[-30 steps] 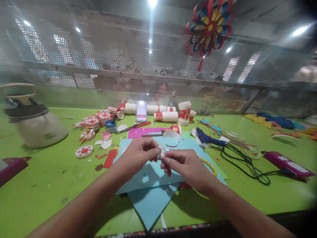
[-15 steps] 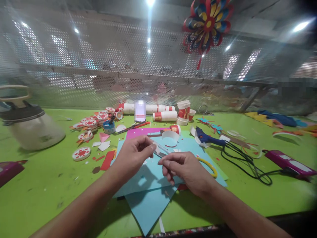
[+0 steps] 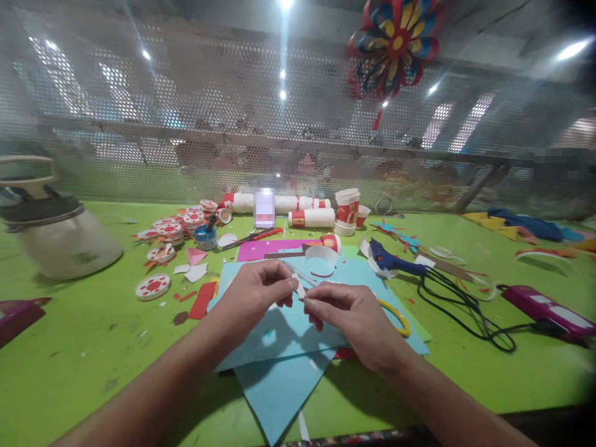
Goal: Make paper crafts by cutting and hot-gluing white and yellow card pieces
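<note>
A small white paper piece (image 3: 300, 287) is between the fingertips of both hands, above blue paper sheets (image 3: 279, 338). My left hand (image 3: 263, 288) pinches its upper left end. My right hand (image 3: 347, 310) has thumb and forefinger pressed together at its lower right end. Behind the fingers lies a clear, pen-like stick (image 3: 302, 273). A curled white paper strip (image 3: 321, 261) stands just beyond it. The yellow scissor handle (image 3: 395, 318) shows to the right of my right hand, its blades hidden.
A blue glue gun (image 3: 395, 261) with a black cable lies right. Red-patterned discs (image 3: 153, 287), a blue jar (image 3: 205, 237) and paper scraps are left. Paper cups (image 3: 347, 208) and a lit phone (image 3: 264, 208) stand behind. A large jug (image 3: 60, 236) is far left.
My right hand has moved slightly left and up, its fingertips now closed at the white piece, which shows more clearly between the hands. The view has shifted slightly.
</note>
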`<state>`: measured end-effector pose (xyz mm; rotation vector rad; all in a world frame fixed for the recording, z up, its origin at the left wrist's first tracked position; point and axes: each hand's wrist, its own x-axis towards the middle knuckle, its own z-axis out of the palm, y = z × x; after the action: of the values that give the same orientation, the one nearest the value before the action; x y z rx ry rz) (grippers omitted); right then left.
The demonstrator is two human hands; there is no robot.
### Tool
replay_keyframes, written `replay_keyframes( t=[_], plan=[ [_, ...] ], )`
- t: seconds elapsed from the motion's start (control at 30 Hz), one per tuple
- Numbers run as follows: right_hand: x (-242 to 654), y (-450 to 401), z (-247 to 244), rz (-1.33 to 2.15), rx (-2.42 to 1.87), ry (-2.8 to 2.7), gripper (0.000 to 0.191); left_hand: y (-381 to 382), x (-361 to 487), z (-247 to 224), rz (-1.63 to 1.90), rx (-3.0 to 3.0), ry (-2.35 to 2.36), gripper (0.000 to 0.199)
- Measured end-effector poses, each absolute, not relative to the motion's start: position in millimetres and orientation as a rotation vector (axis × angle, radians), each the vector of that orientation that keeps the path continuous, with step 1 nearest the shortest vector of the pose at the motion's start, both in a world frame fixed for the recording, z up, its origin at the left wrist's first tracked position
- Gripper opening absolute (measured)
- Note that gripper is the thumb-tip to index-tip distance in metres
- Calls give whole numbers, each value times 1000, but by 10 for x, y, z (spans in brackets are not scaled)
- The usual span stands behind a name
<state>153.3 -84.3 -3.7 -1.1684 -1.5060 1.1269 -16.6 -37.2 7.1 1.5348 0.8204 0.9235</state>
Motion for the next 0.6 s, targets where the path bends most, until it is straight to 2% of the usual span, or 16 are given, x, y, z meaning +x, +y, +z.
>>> replay_keyframes(
  t=[0.17, 0.6],
  plan=[
    [1522, -844, -59, 1025, -1146, -1569, 17, -369, -164, 76, 917, 1517, 819, 15],
    [1479, -859, -69, 1001, -1118, -1547, 15, -422, -149, 124, 922, 1492, 831, 16]
  ],
)
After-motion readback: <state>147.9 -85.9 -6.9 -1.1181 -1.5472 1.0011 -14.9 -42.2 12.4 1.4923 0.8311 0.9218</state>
